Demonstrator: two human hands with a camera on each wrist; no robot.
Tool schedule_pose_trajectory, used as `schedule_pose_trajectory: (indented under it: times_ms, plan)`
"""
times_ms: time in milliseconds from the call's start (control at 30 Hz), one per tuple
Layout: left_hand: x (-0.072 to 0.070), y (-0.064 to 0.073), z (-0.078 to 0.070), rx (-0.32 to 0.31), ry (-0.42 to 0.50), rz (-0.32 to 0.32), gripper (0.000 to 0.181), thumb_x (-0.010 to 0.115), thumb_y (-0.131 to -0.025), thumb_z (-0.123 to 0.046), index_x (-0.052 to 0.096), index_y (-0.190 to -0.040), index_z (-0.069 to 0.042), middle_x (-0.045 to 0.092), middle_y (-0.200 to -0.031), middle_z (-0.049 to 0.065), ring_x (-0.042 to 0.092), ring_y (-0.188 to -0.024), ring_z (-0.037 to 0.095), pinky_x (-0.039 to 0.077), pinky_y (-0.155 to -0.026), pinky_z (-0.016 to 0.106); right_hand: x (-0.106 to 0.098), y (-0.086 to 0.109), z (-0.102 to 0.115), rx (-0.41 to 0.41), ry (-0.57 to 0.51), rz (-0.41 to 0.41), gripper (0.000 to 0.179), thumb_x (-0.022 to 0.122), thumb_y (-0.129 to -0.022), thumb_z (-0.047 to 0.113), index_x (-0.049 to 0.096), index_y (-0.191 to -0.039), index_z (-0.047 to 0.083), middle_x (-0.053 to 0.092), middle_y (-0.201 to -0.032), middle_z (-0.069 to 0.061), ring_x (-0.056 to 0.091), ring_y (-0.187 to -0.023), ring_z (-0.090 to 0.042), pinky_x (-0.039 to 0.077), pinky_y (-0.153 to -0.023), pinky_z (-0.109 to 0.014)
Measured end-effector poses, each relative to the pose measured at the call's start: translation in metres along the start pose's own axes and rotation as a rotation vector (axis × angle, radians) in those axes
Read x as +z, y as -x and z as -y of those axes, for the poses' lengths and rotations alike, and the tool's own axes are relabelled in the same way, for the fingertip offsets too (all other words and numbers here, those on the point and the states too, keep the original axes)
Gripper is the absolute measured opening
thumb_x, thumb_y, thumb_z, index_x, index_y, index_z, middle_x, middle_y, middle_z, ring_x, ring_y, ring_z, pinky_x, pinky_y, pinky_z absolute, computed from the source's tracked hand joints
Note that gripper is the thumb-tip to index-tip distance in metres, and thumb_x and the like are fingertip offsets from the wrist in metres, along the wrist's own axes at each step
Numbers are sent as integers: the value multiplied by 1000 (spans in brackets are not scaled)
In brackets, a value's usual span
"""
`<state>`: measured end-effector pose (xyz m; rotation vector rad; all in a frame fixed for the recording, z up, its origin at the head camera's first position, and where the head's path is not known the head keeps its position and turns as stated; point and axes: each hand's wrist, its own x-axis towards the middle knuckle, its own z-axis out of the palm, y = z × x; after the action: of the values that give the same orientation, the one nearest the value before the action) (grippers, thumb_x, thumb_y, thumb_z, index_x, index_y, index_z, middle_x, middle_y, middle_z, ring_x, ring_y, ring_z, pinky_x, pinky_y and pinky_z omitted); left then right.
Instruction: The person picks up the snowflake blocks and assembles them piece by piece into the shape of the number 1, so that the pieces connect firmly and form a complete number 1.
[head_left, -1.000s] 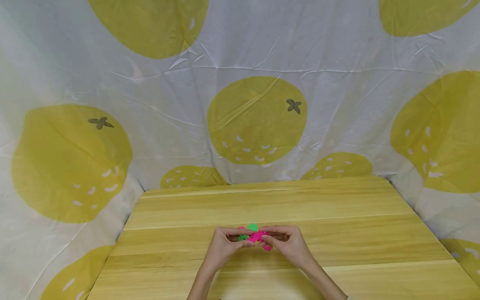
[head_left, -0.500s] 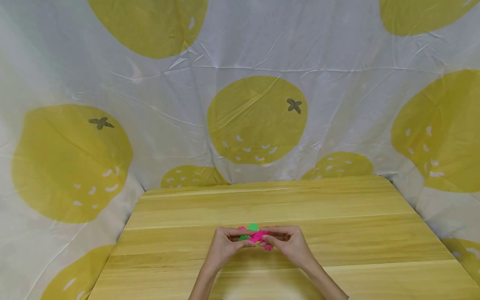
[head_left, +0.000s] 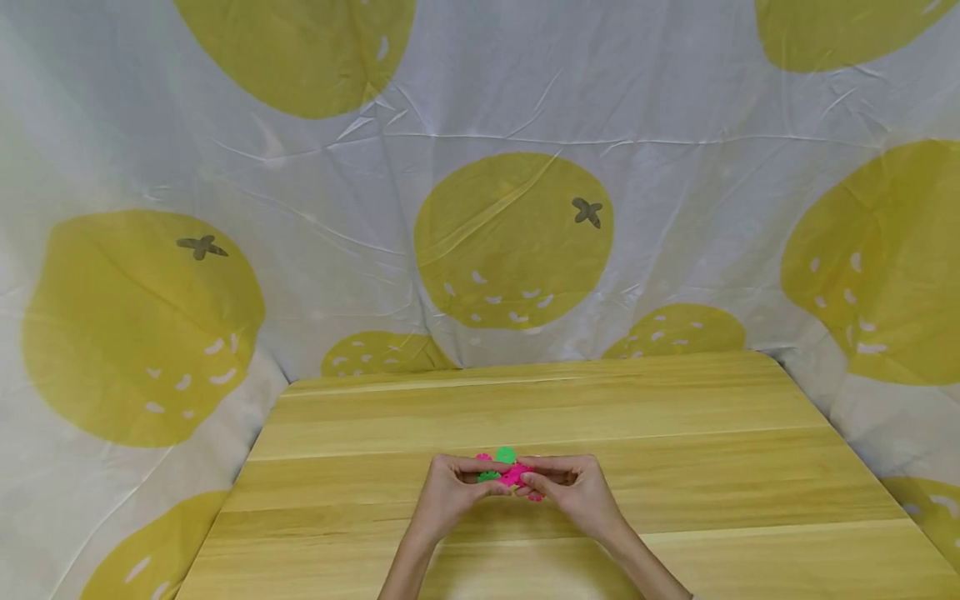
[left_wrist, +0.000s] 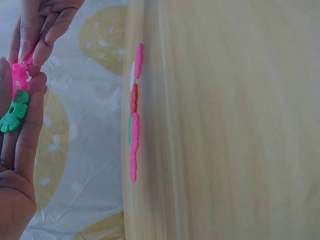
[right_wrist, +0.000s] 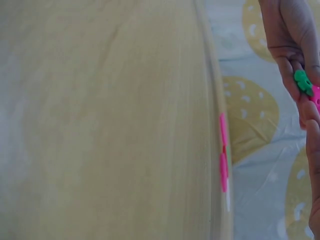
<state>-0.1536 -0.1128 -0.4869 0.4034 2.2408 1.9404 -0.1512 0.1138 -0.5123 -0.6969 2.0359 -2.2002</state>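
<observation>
My left hand point(head_left: 444, 498) and right hand point(head_left: 588, 497) meet above the table, fingertips close together. Between them are pink snowflake discs point(head_left: 515, 476), notched flat plastic pieces; the fingers hide part of them. A green snowflake disc point(left_wrist: 15, 112) adjoins the pink piece point(left_wrist: 21, 77) in the left hand, where thumb and fingers pinch it. The right hand pinches the pink pieces from the other side. Just beyond the hands, a bright green disc point(head_left: 506, 454) and a pink disc point(head_left: 483, 457) show in the head view. Another pink disc point(head_left: 536, 497) peeks out below the right fingers.
The wooden table point(head_left: 360, 433) spreads around the hands. Seen edge-on in the left wrist view, several discs lie flat on it, among them a red disc point(left_wrist: 134, 98) and a long pink one point(left_wrist: 134, 147). A white cloth point(head_left: 322, 208) printed with yellow fruit hangs behind.
The hands stay almost where they were, still holding the pieces. The right hand's fingers have shifted slightly, and less of the lower pink disc shows.
</observation>
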Motion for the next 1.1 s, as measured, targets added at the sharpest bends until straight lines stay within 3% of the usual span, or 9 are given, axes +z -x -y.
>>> schedule_pose_trajectory:
  times_ms: [267, 500, 700, 933, 1100]
  plan:
    - [1, -2, -1, -1, -1, -4, 26, 87, -80, -9, 81, -102, 2, 78, -100, 24, 78, -80, 11, 63, -72, 24, -2, -1, -1, 1, -11, 3, 30, 70, -96, 1, 68, -120, -16, 73, -103, -34, 79, -83, -28, 62, -74, -44]
    - [1, -2, 1, -23, 45, 22, 26, 86, -82, -7, 79, -104, 6, 75, -103, 30, 78, -82, 12, 63, -75, 27, -2, -2, 0, 14, -2, 13, 31, 70, -96, 3, 68, -120, -16, 73, -104, -33, 79, -84, -27, 63, -74, -41]
    - [1, -4, 1, -33, 51, 52, 29, 83, -86, -9, 77, -111, 5, 75, -111, 28, 78, -88, 11, 63, -80, 27, -5, -3, 4, 34, 31, 22, 30, 69, -98, 4, 68, -122, -14, 74, -100, -32, 79, -85, -27, 63, -76, -46]
    - [-5, -4, -1, -36, 8, 64, 34, 81, -88, -13, 75, -118, 1, 74, -120, 25, 77, -93, 10, 63, -83, 27, -7, -5, 6, 50, 59, 49, 36, 70, -98, 7, 66, -130, -9, 74, -108, -31, 79, -90, -24, 62, -80, -51]
    - [-9, -5, -2, -22, -28, 56, 34, 81, -89, -15, 75, -120, 0, 75, -117, 24, 77, -92, 11, 64, -83, 36, -8, -6, 7, 62, 76, 49, 38, 69, -99, 10, 65, -132, -8, 75, -108, -28, 79, -90, -25, 63, -78, -51]
